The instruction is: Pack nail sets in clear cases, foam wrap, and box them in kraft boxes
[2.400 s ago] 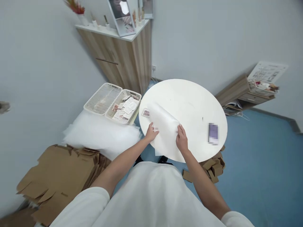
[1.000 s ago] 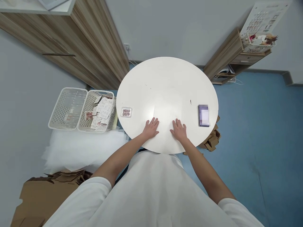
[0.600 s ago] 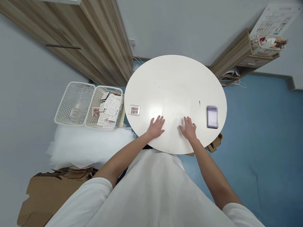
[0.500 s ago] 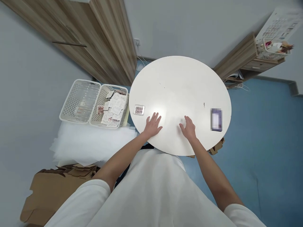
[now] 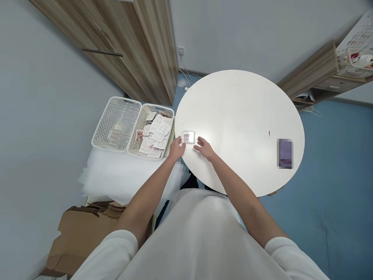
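On the left part of the round white table (image 5: 239, 116) lies a small clear case (image 5: 188, 137) with several reddish pieces inside; glare covers its right half. My left hand (image 5: 176, 149) is at the case's left edge, thumb and fingers apart. Just right of the case, my right hand (image 5: 205, 147) has its fingers apart with nothing in them. A gap shows between the right fingers and the case. Whether the left fingertips touch the case is too small to tell.
A blurred purple object (image 5: 285, 154) lies at the table's right side. Left of the table are a basket of printed cards (image 5: 136, 144) and a basket of clear cases (image 5: 97, 134), above white sheets (image 5: 131, 175). Flattened cardboard (image 5: 84, 237) is at lower left.
Both hands have moved left to the small case, one at each side of it. The view has shifted left, so the table and baskets appear farther right.
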Demonstrator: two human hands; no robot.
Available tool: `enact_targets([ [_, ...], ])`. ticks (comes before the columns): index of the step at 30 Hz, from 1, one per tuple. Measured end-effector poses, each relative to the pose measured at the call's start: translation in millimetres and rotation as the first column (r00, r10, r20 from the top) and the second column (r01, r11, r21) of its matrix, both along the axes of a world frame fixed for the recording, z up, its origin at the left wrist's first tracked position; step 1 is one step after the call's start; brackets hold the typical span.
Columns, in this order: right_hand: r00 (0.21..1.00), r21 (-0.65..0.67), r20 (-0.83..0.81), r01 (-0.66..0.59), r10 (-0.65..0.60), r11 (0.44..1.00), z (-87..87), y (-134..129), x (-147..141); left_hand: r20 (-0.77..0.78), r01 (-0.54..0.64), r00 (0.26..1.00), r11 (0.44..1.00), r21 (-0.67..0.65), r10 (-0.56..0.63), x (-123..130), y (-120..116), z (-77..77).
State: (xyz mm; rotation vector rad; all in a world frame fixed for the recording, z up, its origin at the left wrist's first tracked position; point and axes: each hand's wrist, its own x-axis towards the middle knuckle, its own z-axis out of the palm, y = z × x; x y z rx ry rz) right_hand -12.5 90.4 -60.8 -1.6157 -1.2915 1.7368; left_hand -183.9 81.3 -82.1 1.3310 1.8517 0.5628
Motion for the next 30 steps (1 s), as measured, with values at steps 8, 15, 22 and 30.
enact_targets([
  [8, 0.997, 0.018, -0.051, 0.059, -0.058, 0.998, 2.2, -18, 14, 0.057, -0.003, 0.998, 0.999, 0.052, 0.0, 23, -6, -3.3],
  [15, 0.981, 0.13, 0.041, 0.184, -0.19, 0.974, -4.6, -62, 104, 0.165, 0.181, 0.963, 0.966, 0.187, -0.212, 101, -34, 1.5],
  [22, 0.973, 0.257, 0.13, 0.155, -0.193, 0.954, -22.1, -123, 194, 0.149, 0.357, 0.913, 0.919, 0.166, -0.381, 183, -72, 6.9],
  [30, 0.978, 0.292, 0.201, -0.001, -0.06, 0.956, -31.6, -134, 231, 0.049, 0.358, 0.93, 0.928, 0.102, -0.364, 221, -92, 4.8],
])
